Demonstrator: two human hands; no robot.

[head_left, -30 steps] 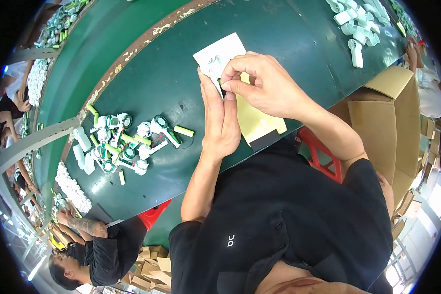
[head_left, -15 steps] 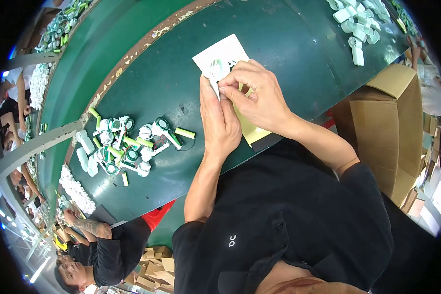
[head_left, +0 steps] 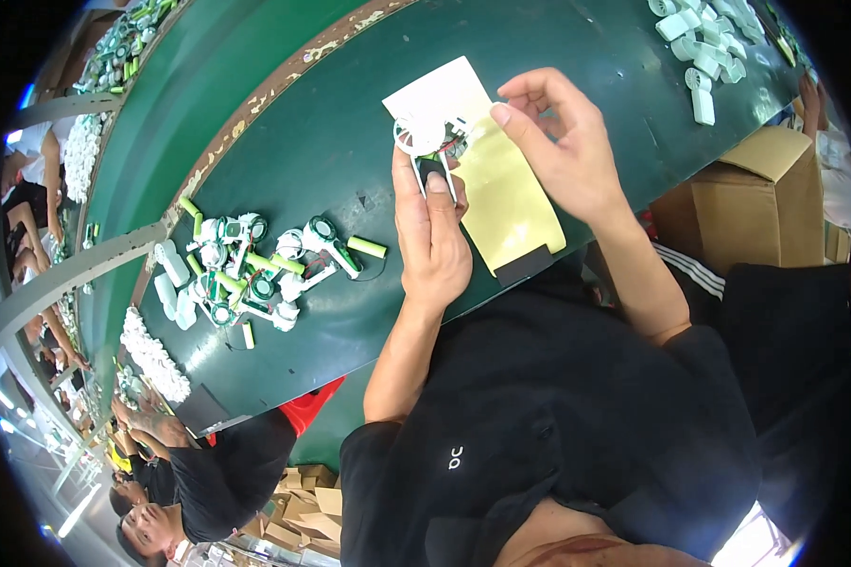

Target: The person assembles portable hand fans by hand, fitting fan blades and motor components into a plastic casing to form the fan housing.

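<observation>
A white handheld fan [head_left: 420, 134] with a round head and some wires is in my left hand [head_left: 430, 250]. My fingers wrap round its handle, where a black part shows between two white edges. To the right, my right hand [head_left: 567, 142] is raised above the table and apart from the fan. Its thumb and forefinger come close together, and a small pale bit shows at their tips; I cannot make out what it is. Beneath both hands lies a pale yellow sheet [head_left: 511, 213] with a black strip at its near end.
Left on the green table [head_left: 321, 142] is a pile of fan assemblies [head_left: 246, 269] with green batteries and wires. Pale green shells [head_left: 704, 47] lie at the far right. An open cardboard box [head_left: 752, 213] stands right of the table. A co-worker [head_left: 227, 472] sits at lower left.
My right hand has left the fan and moved right, its fingers loosened from the handle. The fan has turned in my left hand, so its round head and handle show more. More yellow sheet is uncovered.
</observation>
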